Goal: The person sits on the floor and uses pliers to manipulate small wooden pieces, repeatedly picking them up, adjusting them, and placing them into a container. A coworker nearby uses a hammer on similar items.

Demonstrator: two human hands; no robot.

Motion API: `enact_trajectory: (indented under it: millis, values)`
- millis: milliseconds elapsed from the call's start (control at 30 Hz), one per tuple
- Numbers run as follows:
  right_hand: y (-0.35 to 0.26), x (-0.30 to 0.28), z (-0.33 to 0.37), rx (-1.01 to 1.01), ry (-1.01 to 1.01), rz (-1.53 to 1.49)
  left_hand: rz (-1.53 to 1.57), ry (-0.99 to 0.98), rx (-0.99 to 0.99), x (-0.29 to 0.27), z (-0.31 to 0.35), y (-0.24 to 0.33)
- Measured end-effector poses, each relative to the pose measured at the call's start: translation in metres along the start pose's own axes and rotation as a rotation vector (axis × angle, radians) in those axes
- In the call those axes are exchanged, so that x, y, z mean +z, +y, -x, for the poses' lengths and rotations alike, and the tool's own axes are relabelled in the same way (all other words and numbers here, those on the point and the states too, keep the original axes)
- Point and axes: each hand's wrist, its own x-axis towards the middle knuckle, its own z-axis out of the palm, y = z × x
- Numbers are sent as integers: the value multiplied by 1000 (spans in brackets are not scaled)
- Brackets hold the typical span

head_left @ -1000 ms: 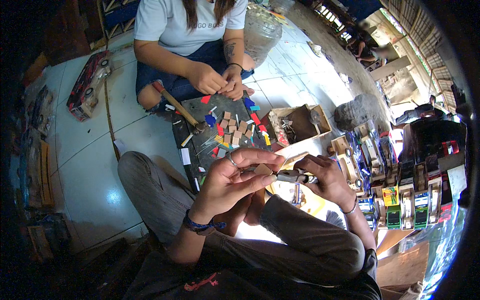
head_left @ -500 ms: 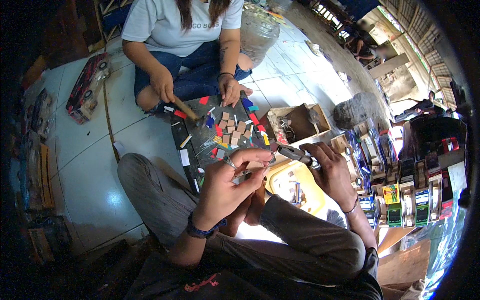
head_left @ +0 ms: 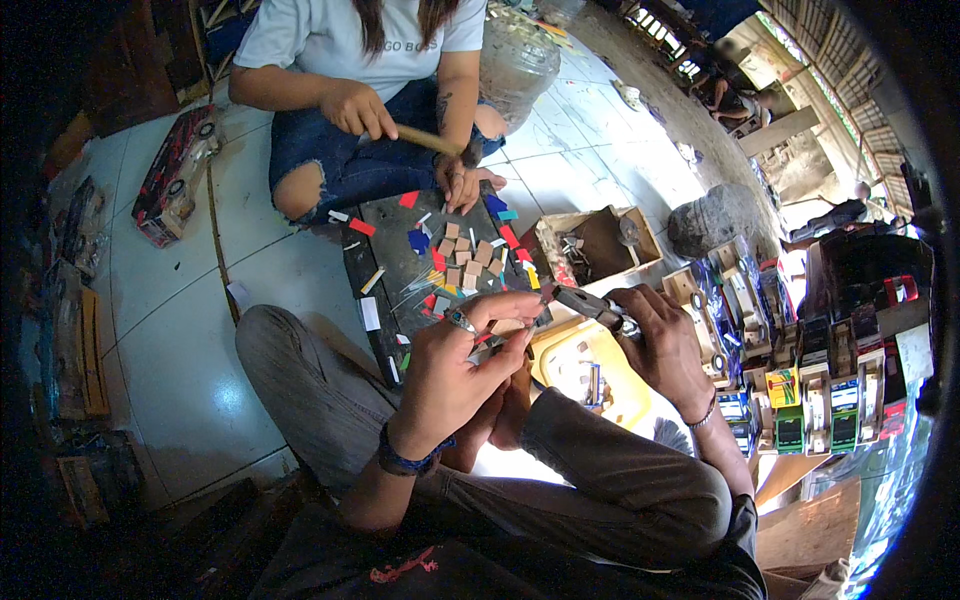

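Between the thumb and fingers of my left hand (head_left: 450,365) is a small wooden block (head_left: 508,326), partly covered by the fingers. My right hand (head_left: 662,345) is wrapped round a pair of pliers (head_left: 588,304), whose jaws point at the left fingertips. Whether the jaws grip anything is too small to tell. Beyond my hands lies a dark board (head_left: 385,235), with several wooden blocks (head_left: 471,270), coloured scraps and thin pale sticks on it. Across the board, another person holds a hammer (head_left: 428,138) raised over their other hand (head_left: 458,188).
A yellow tub (head_left: 548,362) with small pieces inside stands below the pliers. Behind it is a wooden box (head_left: 645,255) with compartments. Rows of wooden toy vehicles (head_left: 815,410) fill the right side. A red toy truck (head_left: 175,180) sits on the tiled floor at left.
The other person's hammer has risen off the board and swung right, toward their other hand. My pliers have shifted slightly; both my hands keep their holds.
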Motion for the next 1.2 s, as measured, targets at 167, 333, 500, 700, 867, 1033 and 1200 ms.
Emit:
enact_trajectory:
  millis: [167, 333, 500, 700, 867, 1033, 1200]
  values:
    - [-1, 1, 1, 8, 2, 7, -63, 1, 7, 0, 0, -1]
    - [-2, 1, 0, 10, -11, 4, -79, -16, -13, -1, 0, 2]
    - [-1, 3, 2, 23, -24, 11, -80, -12, -30, -1, 0, 3]
    - [0, 5, 3, 21, -15, -19, -39, -5, 54, 0, -4, 0]
    - [-2, 8, 2, 19, -55, 14, 130, -30, -221, 4, -4, 1]
    - [-2, 13, 2, -23, -19, -29, 154, -5, -250, 7, -1, 1]
    - [-6, 17, 2, -2, -58, -187, 90, 142, -56, 16, -1, -4]
